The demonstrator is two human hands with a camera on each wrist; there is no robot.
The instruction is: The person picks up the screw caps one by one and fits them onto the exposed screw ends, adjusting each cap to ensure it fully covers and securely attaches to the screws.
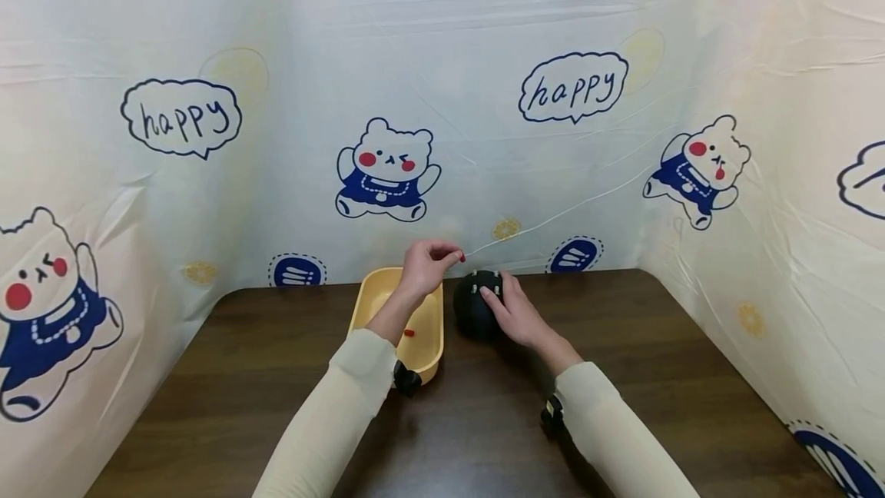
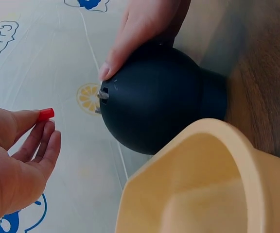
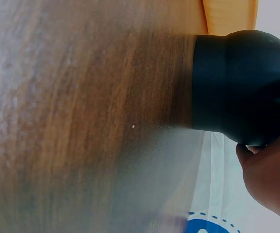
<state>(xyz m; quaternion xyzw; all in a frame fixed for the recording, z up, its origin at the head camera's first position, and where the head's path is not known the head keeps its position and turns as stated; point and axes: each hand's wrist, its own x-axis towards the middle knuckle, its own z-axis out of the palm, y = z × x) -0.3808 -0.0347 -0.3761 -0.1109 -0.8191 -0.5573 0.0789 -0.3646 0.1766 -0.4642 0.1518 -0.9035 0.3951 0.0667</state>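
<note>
My left hand pinches a small red cap between thumb and forefinger, its other fingers loosely bent. It hovers over the far end of the yellow bin, left of a black ball-shaped object and apart from it. Several threaded metal studs poke out of the top of that black object, and its narrower base stands on the table. My right hand holds the object from the right, thumb near the studs; part of its fingers is hidden behind the ball.
A yellow plastic bin stands just left of the black object, with a red piece lying inside. The dark wooden table ends at a printed curtain, which hangs at the back and along both sides.
</note>
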